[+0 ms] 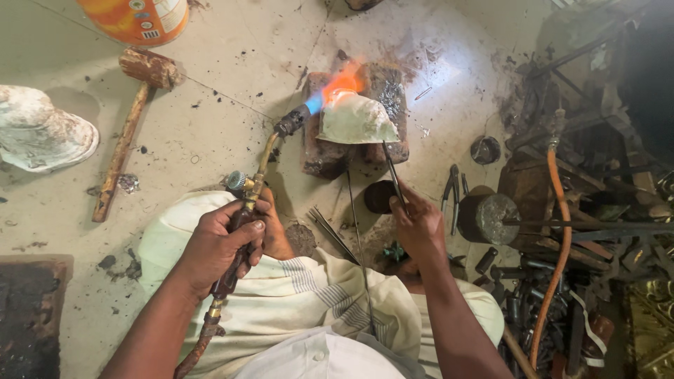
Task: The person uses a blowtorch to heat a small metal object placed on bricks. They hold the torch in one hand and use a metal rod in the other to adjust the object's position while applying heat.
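My left hand grips the handle of a brass gas torch. Its nozzle points up and right, and a blue and orange flame plays on the top of a pale white metal piece. That piece rests on two dark bricks. My right hand holds long thin tongs whose tips pinch the lower right edge of the white piece. I am seated on the floor, with my knees in light cloth below both hands.
A wooden mallet lies at the left, beside a white dome-shaped object. An orange can stands at the top. Pliers, a round metal block, an orange hose and several tools crowd the right.
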Motion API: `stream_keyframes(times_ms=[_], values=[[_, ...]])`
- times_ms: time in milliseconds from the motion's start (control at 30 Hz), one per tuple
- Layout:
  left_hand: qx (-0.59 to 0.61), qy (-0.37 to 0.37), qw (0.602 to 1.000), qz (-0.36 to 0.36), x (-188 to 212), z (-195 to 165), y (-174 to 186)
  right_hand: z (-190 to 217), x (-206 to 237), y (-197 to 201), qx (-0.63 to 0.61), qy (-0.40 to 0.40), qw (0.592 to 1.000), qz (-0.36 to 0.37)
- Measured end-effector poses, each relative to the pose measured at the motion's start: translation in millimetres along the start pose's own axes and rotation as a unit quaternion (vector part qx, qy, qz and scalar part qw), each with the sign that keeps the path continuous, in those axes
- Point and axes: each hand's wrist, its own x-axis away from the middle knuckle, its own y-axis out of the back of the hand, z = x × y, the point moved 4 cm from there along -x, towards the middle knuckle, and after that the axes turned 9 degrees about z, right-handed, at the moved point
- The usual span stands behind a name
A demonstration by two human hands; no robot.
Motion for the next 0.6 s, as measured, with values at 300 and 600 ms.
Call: stream_keyframes(times_ms=[300,600], values=[[-0.010,0.006,1.000,-0.016,6.9,-3.2,1.3,23.4,-26.3,20.6,-0.006,-0.089,0.995,0.047],[-0.031,-0.012,0.999,-0.012,-1.6,-10.8,-10.5,62.4,-62.8,88.5,0.152,-0.099,0.977,0.115]])
